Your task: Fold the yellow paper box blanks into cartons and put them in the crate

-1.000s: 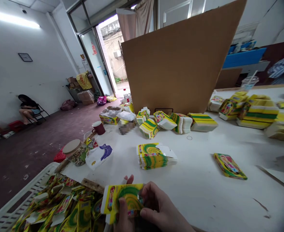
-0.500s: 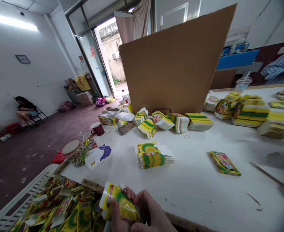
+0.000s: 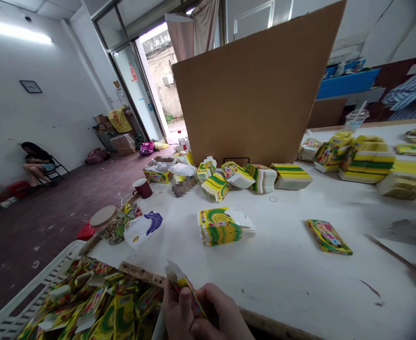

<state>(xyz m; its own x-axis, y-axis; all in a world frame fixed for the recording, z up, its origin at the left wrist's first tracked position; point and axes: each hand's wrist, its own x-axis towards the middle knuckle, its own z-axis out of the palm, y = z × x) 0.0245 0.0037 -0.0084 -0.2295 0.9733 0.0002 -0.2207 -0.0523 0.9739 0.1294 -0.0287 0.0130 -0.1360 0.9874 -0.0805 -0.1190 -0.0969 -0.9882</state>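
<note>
Your left hand [image 3: 176, 311] and right hand [image 3: 220, 307] hold one printed carton [image 3: 196, 305] at the near edge of the counter [image 3: 282, 264].
The fingers of both hands are closed on this carton, which is tilted, its narrow side facing you and a pale flap [image 3: 174, 272] sticking out at the far end. On the left, a white plastic basket [image 3: 34, 296] contains many similar cartons [image 3: 123, 311]; farther on the counter lies a stack of flat cartons [image 3: 222, 229].

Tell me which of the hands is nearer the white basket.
Left. The left hand is just right of the white basket; the right hand is farther right, beyond the left.
</note>
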